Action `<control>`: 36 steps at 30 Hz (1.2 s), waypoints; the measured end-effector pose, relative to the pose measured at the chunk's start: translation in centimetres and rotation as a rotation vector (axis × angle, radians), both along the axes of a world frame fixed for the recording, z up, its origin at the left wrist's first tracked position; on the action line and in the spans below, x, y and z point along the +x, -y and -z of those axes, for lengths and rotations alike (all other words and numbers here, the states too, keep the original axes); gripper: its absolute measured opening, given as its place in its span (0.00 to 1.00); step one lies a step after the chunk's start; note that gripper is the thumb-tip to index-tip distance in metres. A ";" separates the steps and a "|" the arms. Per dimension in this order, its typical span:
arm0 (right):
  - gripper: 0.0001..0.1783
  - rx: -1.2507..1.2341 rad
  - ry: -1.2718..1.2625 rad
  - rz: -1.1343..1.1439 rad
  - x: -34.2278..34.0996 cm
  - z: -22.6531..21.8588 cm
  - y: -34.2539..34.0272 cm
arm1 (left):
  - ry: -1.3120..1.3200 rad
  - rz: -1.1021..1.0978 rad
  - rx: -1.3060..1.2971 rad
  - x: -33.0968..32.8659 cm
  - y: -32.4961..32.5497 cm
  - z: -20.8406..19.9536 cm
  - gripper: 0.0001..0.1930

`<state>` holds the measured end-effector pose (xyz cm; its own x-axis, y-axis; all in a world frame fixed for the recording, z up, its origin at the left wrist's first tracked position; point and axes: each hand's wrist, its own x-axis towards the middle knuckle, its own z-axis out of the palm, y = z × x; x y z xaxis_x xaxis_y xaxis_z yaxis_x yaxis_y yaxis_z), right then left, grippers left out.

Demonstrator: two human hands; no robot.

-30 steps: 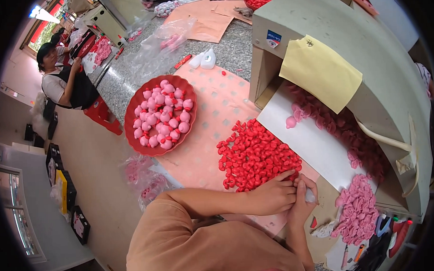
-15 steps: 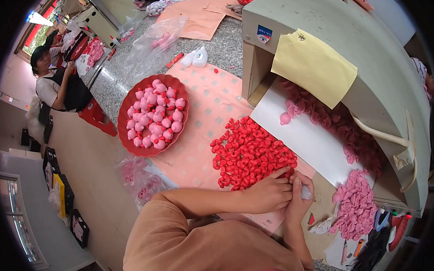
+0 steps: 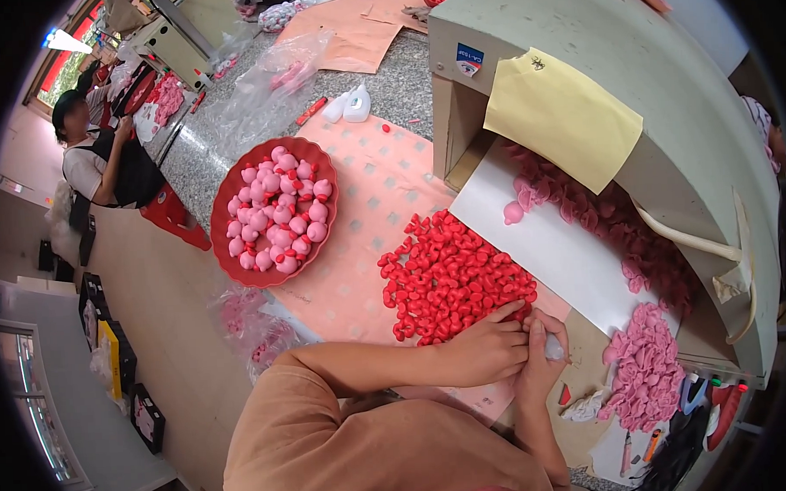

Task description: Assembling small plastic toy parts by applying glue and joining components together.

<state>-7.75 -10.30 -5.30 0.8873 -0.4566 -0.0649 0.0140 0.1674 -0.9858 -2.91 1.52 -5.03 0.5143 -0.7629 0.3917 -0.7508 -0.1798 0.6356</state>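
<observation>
My left hand [image 3: 488, 353] is bent at the lower right edge of a pile of small glossy red rounded pieces [image 3: 450, 274]. Its fingers are curled together, with the index finger reaching to the pile; what they pinch is hidden. Pressed against it, my right hand [image 3: 542, 354] is closed around a small translucent whitish thing [image 3: 554, 348], mostly covered by the fingers. To the left stands a red scalloped bowl [image 3: 227, 267] of pink round pieces with red parts [image 3: 281, 206]. A heap of flat pink pieces [image 3: 644, 367] lies right of my hands.
A grey-green arched machine [image 3: 567, 32] with a yellow paper flap [image 3: 566, 118] rises at the right. White sheet [image 3: 553, 240] runs into its opening, bearing pink pieces. White bottles [image 3: 356, 104] and a plastic bag [image 3: 270, 81] lie farther back. Another person [image 3: 104, 160] is at the far left.
The whole view has shifted slightly, with the bowl, bottles and machine a little farther left. Both hands keep nearly the same pose and place.
</observation>
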 end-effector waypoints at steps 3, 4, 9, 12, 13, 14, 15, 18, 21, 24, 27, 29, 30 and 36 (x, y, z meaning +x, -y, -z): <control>0.08 -0.012 -0.005 -0.003 0.1 -0.1 0.0 | -0.020 0.017 0.037 0.2 -0.1 -0.2 0.06; 0.08 -0.024 -0.008 -0.009 0.1 -0.2 0.0 | -0.003 0.014 0.023 0.3 -0.1 -0.1 0.06; 0.06 0.017 0.000 -0.042 0.1 0.0 -0.2 | 0.023 -0.006 0.023 0.0 -0.8 -0.1 0.06; 0.07 -0.020 -0.015 -0.009 0.0 0.3 0.1 | 0.037 0.008 -0.010 -0.1 -0.3 0.1 0.07; 0.07 -0.028 -0.023 0.005 -0.1 0.1 0.3 | 0.032 0.017 -0.011 -0.1 0.0 0.2 0.07; 0.08 -0.087 -0.042 0.024 -0.2 -0.1 0.5 | 0.012 0.044 -0.005 -0.1 0.4 0.6 0.08; 0.08 -0.075 -0.035 -0.003 -0.2 -0.1 0.4 | 0.018 0.017 0.007 -0.2 0.4 0.6 0.08; 0.09 -0.068 -0.018 -0.004 -0.2 0.0 0.0 | -0.004 -0.002 -0.026 -0.6 0.2 0.7 0.09; 0.09 -0.019 -0.030 -0.014 -0.2 0.1 -0.3 | 0.001 -0.022 -0.051 -0.6 0.0 0.9 0.09; 0.08 0.038 0.022 -0.010 -0.2 0.2 -0.2 | 0.012 -0.018 -0.039 -0.6 0.0 0.7 0.09; 0.08 0.001 0.015 -0.014 -0.2 0.8 0.2 | 0.009 -0.016 -0.050 -0.5 0.0 0.6 0.09; 0.08 0.005 0.028 -0.016 -0.2 1.0 0.3 | 0.005 -0.020 -0.063 -0.5 0.0 0.6 0.08; 0.08 0.005 0.027 -0.017 -0.2 1.0 0.3 | 0.005 -0.021 -0.063 -0.5 0.0 0.6 0.08; 0.07 0.010 0.045 -0.029 -0.2 0.6 0.1 | 0.000 -0.014 -0.057 -0.5 0.1 0.8 0.10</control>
